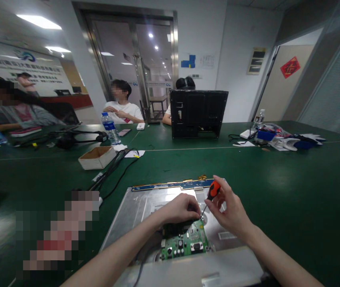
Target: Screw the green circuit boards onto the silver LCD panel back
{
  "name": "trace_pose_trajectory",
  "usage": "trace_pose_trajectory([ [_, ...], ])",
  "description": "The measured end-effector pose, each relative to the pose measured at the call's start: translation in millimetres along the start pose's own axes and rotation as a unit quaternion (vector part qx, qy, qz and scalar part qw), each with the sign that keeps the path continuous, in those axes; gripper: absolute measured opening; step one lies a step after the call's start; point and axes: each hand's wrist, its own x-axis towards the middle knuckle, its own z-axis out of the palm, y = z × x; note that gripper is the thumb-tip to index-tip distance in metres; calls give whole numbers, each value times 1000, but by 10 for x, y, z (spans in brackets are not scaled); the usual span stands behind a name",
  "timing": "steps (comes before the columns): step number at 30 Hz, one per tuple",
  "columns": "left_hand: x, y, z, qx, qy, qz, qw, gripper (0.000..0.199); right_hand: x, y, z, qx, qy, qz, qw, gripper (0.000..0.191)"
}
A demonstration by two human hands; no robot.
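Observation:
My right hand grips a small screwdriver by its orange and black handle. The shaft slants down to the left, its tip at the upper right corner of a green circuit board. Close to that tip, my left hand has thumb and fingers pinched together; anything between them is hidden. The board lies on the silvery metal back of a flat panel, which rests on the table. Along the panel's far edge runs a narrow blue circuit strip. My left hand covers part of the board.
Beyond the panel stands a black monitor casing. Left of it are an open white box, black cables and a water bottle. Gloves and blue items are heaped far right on the green table. Other people sit across from me and at left.

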Motion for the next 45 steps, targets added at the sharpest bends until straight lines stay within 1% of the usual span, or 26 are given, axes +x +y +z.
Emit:
trace_pose_trajectory([
  [3,3,-8,9,-1,0,-2,1000,7,14,-28,-22,15,-20,6,1000,64],
  [7,5,-18,16,-2,-1,-4,1000,7,30,-51,-38,23,-26,0,999,66],
  [12,5,-17,8,-3,1,-1,1000,6,29,-46,-30,29,-23,-1,999,66],
  [19,7,14,-14,-10,-3,4,1000,6,9,-28,-14,-5,-8,-4,1000,66],
  [26,8,17,-11,-13,-3,5,1000,6,-2,28,9,-27,8,-19,999,56],
  [31,8,4,-1,-15,-1,2,1000,6,9,-3,-2,-6,-5,-7,1000,62],
  [38,4,-11,16,-17,-1,-3,1000,8,10,-39,-12,3,-20,-12,1000,68],
  [45,1,-1,5,-17,2,-1,1000,6,16,-18,4,-20,2,-21,1000,65],
])
